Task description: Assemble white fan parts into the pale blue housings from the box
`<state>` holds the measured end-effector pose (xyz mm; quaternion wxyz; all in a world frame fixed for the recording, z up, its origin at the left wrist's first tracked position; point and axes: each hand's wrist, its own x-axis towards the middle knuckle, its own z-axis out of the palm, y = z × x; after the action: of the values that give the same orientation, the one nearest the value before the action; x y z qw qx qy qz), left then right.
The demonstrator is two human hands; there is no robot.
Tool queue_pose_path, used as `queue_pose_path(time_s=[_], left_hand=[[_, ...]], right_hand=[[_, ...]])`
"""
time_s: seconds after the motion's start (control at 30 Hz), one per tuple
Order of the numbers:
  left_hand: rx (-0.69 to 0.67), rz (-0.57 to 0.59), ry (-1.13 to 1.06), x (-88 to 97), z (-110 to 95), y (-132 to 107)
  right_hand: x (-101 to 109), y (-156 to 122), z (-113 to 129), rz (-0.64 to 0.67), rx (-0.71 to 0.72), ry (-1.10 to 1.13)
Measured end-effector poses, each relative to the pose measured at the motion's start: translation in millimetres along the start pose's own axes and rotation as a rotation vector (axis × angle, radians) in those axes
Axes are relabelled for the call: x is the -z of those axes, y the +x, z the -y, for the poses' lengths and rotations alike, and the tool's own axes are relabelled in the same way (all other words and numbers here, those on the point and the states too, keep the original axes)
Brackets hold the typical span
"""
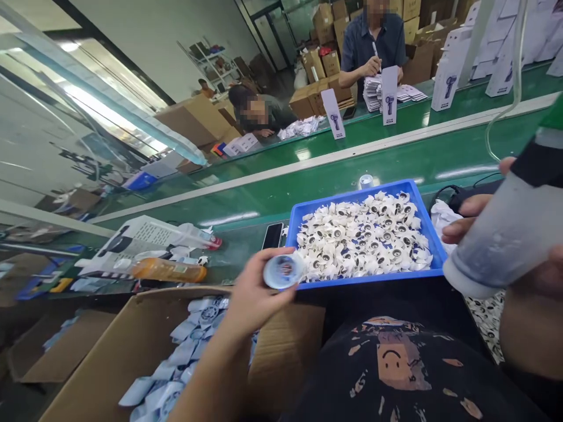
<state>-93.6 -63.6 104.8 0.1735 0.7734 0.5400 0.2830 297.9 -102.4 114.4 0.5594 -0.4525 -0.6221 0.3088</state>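
My left hand [253,293] is closed round a small round white part [284,271], held up just left of a blue tray [352,202]. The tray is heaped with several small white fan-like parts [365,234]. My right hand [479,220] grips a large grey tool with a black top [505,234] at the right, tilted with its pale end pointing down toward the tray's right corner. A clear hose [512,76] hangs above the tool.
A cardboard box [109,351] holding pale bagged parts sits at lower left. An orange bottle [169,271], a white basket [145,234] and a phone [272,235] lie beside the green conveyor [352,164]. Two other people work across the belt among white boxes and cartons.
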Motion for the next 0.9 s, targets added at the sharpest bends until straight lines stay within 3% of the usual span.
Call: queue_pose_path(time_s=[0.07, 0.13, 0.2, 0.27, 0.37, 0.47, 0.63, 0.8, 0.9], left_hand=[[-0.286, 0.103, -0.106, -41.2, -42, 14], [-0.529, 0.158, -0.145, -78.8, -74, 25], [-0.635, 0.175, -0.207, -106.1, -96, 30], [-0.625, 0.186, -0.313, -122.2, -110, 31], [-0.590, 0.209, -0.473, -132.1, -123, 30], [-0.594, 0.201, -0.575, -134.9, -131, 29], [-0.609, 0.182, -0.614, -134.3, -136, 27], [-0.572, 0.191, -0.633, -130.0, -137, 24], [-0.481, 0.325, -0.619, -128.3, -133, 25]], right_hand=[[-15, 9, 21, 0.042, -0.061, 0.291], [-31, 16, 36, 0.017, -0.091, 0.400], [-44, 22, 44, -0.060, -0.080, 0.454], [-52, 26, 46, -0.144, -0.061, 0.563], [-55, 24, 46, -0.183, -0.014, 0.683], [-53, 17, 47, -0.172, 0.026, 0.657], [-51, 8, 51, -0.187, 0.055, 0.625], [-57, 12, 52, -0.193, -0.015, 0.585], [-56, 17, 48, -0.209, -0.010, 0.600]])
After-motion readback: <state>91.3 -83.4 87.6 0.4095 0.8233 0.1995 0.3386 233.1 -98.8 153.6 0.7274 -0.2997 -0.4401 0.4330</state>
